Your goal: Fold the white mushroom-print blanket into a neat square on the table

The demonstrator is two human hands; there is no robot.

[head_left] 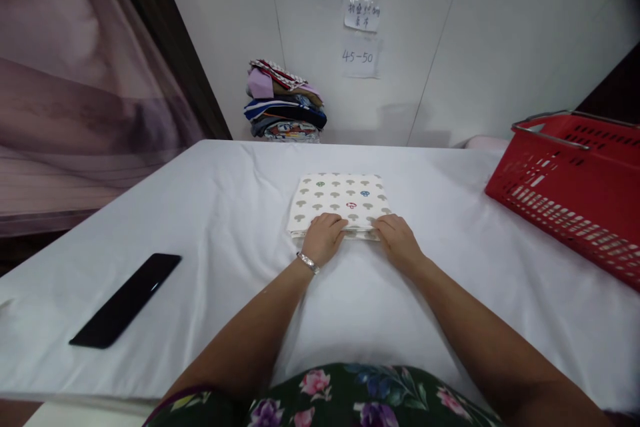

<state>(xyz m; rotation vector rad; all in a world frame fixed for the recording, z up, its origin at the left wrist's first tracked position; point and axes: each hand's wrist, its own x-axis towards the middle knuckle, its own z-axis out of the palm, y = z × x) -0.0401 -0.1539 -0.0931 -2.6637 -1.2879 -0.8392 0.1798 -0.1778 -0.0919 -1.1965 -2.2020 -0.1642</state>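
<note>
A folded cream cloth [334,195] with a grey mushroom print lies in the middle of the white-covered table, with a few mushrooms in green, blue and red. Its layers show along the near edge. My left hand [324,237], with a silver bracelet at the wrist, grips that edge left of centre, fingers on top and thumb at the front. Near the right corner, my right hand [397,239] holds the same edge in a similar way. Both thumbs are partly hidden, and the cloth rests flat on the table.
A black phone-like slab [127,300] lies at the left. On the right stands a red plastic basket [575,180] with metal handles. Behind the table's far edge, folded fabrics [285,107] are stacked by the wall, where handwritten papers [361,57] hang. A pinkish curtain [90,93] hangs at left.
</note>
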